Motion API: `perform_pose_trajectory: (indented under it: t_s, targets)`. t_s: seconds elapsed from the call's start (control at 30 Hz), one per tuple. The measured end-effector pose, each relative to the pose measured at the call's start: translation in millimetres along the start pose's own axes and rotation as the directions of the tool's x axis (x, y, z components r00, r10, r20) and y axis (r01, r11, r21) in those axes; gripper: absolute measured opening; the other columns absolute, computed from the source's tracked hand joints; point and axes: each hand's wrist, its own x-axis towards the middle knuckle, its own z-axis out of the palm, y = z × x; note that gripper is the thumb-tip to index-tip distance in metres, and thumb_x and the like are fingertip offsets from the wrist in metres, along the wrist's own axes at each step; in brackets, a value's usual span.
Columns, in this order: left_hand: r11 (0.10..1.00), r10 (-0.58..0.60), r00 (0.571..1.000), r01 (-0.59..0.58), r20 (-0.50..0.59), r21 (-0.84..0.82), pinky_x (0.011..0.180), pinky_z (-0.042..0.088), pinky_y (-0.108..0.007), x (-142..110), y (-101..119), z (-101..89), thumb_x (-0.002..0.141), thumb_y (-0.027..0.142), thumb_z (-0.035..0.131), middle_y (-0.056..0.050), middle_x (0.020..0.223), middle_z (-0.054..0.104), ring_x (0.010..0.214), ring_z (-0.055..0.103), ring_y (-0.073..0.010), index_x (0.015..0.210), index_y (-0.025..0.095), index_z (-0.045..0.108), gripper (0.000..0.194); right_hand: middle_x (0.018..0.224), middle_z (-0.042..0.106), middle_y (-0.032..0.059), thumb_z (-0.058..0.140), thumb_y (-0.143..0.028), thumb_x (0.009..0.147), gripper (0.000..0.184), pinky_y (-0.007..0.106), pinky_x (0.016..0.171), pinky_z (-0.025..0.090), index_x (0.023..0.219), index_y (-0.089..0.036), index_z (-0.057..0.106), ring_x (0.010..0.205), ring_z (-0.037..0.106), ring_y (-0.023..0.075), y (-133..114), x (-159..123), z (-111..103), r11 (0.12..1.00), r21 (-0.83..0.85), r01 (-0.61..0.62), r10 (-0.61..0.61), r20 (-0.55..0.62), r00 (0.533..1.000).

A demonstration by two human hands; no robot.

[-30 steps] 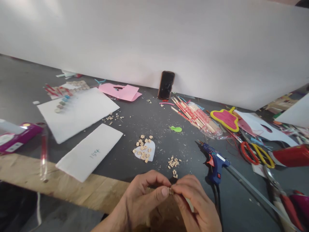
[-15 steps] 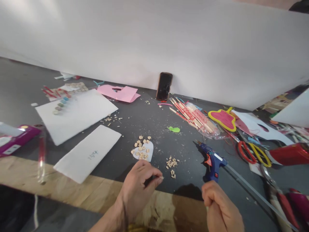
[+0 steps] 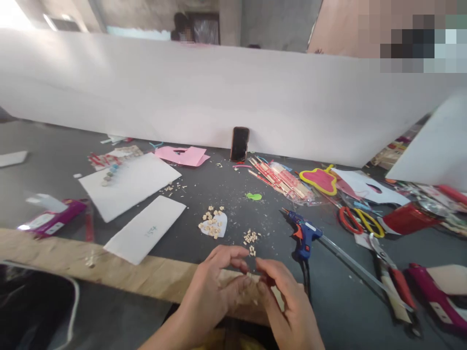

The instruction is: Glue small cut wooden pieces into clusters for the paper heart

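My left hand [image 3: 222, 279] is above the table's near edge, thumb and fingers closed around a small pale piece [image 3: 249, 275]. Close by on its right is my right hand [image 3: 286, 296], its fingers curled towards that piece; what they hold is hidden and blurred. Just beyond the hands lies a little pile of short pale cut pieces [image 3: 251, 236]. A white heart-shaped paper [image 3: 223, 224] carries several small flower-shaped clusters [image 3: 210, 227] of such pieces. A blue glue gun [image 3: 305, 238] rests to the right, its clear glue stick [image 3: 350, 260] trailing back.
A phone [image 3: 240, 144] leans on the white partition [image 3: 204, 97]. At left lie white sheets [image 3: 148, 228], pink paper [image 3: 182, 155] and a purple tool [image 3: 60, 218]. Wrapped sticks [image 3: 284, 181], scissors [image 3: 359, 221], pliers [image 3: 392, 279] and a red can [image 3: 412, 218] lie at right.
My right hand has moved left from beside the glue gun to meet my left hand. My left hand has shifted slightly right. The view has tilted up, showing more behind the partition.
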Motion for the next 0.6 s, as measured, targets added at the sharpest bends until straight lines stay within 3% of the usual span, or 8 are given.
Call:
perform_pose_trajectory:
  t_s: [0.1,0.17,0.37,0.47,0.6]
  targets:
    - [0.973,-0.114,0.991,0.125,0.064,-0.192,0.077,0.05,-0.029,-12.5,5.3,3.4,0.076,0.023,0.064,-0.001,0.085,0.064,0.081,0.063,-0.0172,0.107,0.021,0.058,0.032,0.108,0.065,0.0049,0.05,-0.012,0.086,0.036,0.022,0.08,0.054,0.119,-0.027,0.055,0.094,0.065,0.0151,-7.0,-8.1,-1.0,0.996,0.051,0.067,-0.068,0.009,0.998]
    - [0.951,-0.124,0.987,0.148,0.102,-0.271,0.072,0.05,-0.027,-18.9,6.7,4.3,0.075,0.025,0.065,0.0,0.084,0.063,0.078,0.062,-0.0165,0.108,0.021,0.056,0.034,0.105,0.066,0.0041,0.052,-0.014,0.086,0.032,0.021,0.077,0.054,0.115,-0.027,0.058,0.09,0.066,0.0148,-10.9,-12.4,-1.5,0.994,0.076,0.078,-0.077,-0.018,0.997]
    - [0.96,-0.076,0.987,0.112,0.143,-0.258,0.067,0.047,-0.025,-27.1,12.1,5.5,0.072,0.021,0.065,0.001,0.077,0.061,0.071,0.057,-0.0144,0.104,0.019,0.059,0.033,0.092,0.072,0.0014,0.053,-0.028,0.089,0.02,0.017,0.07,0.055,0.107,-0.024,0.062,0.08,0.069,0.0132,-19.0,-12.7,-5.0,0.986,0.11,-0.126,0.137,-0.102,0.985]
    - [0.975,-0.035,0.984,0.073,0.177,-0.212,0.071,0.046,-0.027,-28.8,11.9,8.0,0.07,0.02,0.065,0.0,0.076,0.061,0.074,0.057,-0.0157,0.102,0.018,0.064,0.032,0.082,0.073,0.0006,0.056,-0.032,0.088,0.016,0.017,0.065,0.055,0.095,-0.022,0.066,0.072,0.069,0.0132,-19.5,-7.6,-2.2,0.984,0.08,-0.157,0.165,-0.107,0.98]
    - [0.988,-0.058,0.983,0.08,0.172,-0.129,0.077,0.045,-0.029,-27.9,2.9,9.5,0.069,0.017,0.065,-0.001,0.081,0.063,0.079,0.058,-0.0176,0.114,0.021,0.065,0.045,0.084,0.072,0.0033,0.049,-0.023,0.091,0.017,0.021,0.067,0.055,0.094,-0.02,0.066,0.076,0.069,0.0146,-11.0,-2.2,5.5,0.994,-0.104,0.028,-0.046,-0.174,0.984]
